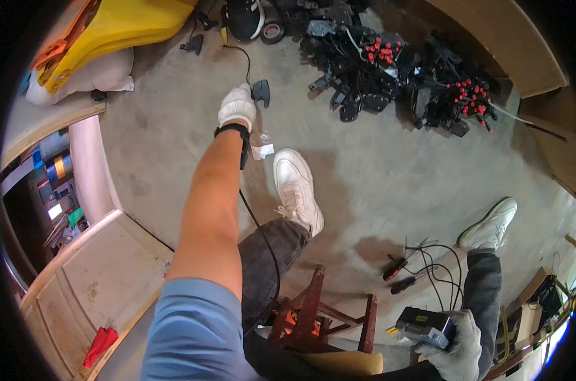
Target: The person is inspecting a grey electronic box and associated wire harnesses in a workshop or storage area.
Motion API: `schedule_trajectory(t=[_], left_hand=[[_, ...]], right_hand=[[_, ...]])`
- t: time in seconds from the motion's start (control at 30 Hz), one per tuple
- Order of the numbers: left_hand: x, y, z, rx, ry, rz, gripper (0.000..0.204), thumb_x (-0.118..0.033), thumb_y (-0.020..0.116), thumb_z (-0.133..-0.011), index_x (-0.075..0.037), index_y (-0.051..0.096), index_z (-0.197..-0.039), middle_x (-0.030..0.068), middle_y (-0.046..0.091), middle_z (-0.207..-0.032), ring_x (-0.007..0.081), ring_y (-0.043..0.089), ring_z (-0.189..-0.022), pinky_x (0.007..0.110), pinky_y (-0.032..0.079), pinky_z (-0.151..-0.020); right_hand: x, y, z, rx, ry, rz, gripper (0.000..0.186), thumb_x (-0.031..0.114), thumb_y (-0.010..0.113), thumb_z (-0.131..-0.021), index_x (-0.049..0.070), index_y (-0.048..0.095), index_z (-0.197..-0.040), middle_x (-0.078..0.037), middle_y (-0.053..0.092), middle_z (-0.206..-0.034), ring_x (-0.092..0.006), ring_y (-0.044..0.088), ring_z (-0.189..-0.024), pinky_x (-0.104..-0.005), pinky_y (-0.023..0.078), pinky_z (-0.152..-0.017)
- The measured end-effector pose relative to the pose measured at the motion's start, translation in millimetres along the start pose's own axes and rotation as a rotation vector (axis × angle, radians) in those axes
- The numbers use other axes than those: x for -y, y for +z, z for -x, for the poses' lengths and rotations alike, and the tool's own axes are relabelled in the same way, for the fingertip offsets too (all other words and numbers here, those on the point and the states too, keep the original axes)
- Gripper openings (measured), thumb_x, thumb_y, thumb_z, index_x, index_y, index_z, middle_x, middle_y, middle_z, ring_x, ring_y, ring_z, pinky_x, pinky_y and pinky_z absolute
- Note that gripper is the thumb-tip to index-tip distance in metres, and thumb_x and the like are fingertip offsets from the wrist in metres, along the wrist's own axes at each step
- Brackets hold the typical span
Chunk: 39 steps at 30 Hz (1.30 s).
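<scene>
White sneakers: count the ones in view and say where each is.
2. One sneaker is on the concrete floor mid-frame, just below the gloved left hand. The other sneaker is at the right, beside the screwdrivers. A dark shoe lies at the top edge.

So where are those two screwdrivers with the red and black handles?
The screwdrivers lie on the concrete floor on the person's right, beside a tangle of black wires, between the wooden stool and the right white shoe.
</scene>
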<state>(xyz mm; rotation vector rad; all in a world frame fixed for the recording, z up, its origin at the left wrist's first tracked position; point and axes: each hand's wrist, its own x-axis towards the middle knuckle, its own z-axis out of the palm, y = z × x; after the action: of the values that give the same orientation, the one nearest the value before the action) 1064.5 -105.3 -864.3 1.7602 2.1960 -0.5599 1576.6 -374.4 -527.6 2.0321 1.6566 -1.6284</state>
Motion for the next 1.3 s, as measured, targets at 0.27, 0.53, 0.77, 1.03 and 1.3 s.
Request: schedule_trajectory(t=[0.27,0.53,0.77,1.03,1.3], left_hand=[[-63,19,51,-0.04,-0.268,0.554,0.05,-0.048,0.063,-0.094,-0.003,0.078,-0.111,0.0254,0.077,-0.105,0.0411,0.075,-0.099,0.048,0.056,-0.089],[-90,27,79,0.029,-0.356,0.46,0.046,-0.042,0.059,-0.095,-0.008,0.076,-0.12,0.0248,0.074,-0.119,0.0448,0.07,-0.114,0.051,0.055,-0.1],[-82,21,106,0.152,-0.265,0.4,0.057,-0.048,0.059,-0.092,-0.004,0.075,-0.126,0.0264,0.072,-0.127,0.0448,0.066,-0.123,0.05,0.052,-0.106],[-87,-25,133,0.22,-0.297,0.389,0.057,-0.048,0.061,-0.094,-0.003,0.073,-0.128,0.0254,0.07,-0.133,0.0433,0.065,-0.126,0.05,0.053,-0.107],[-148,-98,314,0.395,0.413,0.175,0.034,-0.033,0.058,-0.1,-0.004,0.065,-0.117,0.027,0.071,-0.12,0.0452,0.069,-0.113,0.05,0.055,-0.099]], right_hand=[[-9,17,8,-0.103,0.136,-0.03,0.072,0.034,0.102,-0.055,0.001,0.063,-0.106,-0.014,0.068,-0.087,-0.032,0.066,-0.075,-0.0411,0.053,-0.07],[-7,16,5,-0.081,0.115,0.024,0.062,0.026,0.096,-0.057,0.001,0.065,-0.105,-0.016,0.063,-0.089,-0.0368,0.065,-0.08,-0.0421,0.052,-0.073],[-9,15,8,-0.08,0.109,0.016,0.063,0.028,0.096,-0.058,0.0,0.066,-0.106,-0.016,0.062,-0.089,-0.0372,0.065,-0.08,-0.0428,0.052,-0.072],[-16,10,25,-0.143,-0.016,0.038,0.064,0.031,0.096,-0.065,0.004,0.068,-0.117,-0.018,0.066,-0.099,-0.0403,0.067,-0.091,-0.0467,0.054,-0.08],[-26,11,41,-0.184,-0.104,-0.11,0.061,0.035,0.09,-0.073,0.003,0.066,-0.12,-0.023,0.07,-0.103,-0.0431,0.069,-0.1,-0.0493,0.055,-0.087]])
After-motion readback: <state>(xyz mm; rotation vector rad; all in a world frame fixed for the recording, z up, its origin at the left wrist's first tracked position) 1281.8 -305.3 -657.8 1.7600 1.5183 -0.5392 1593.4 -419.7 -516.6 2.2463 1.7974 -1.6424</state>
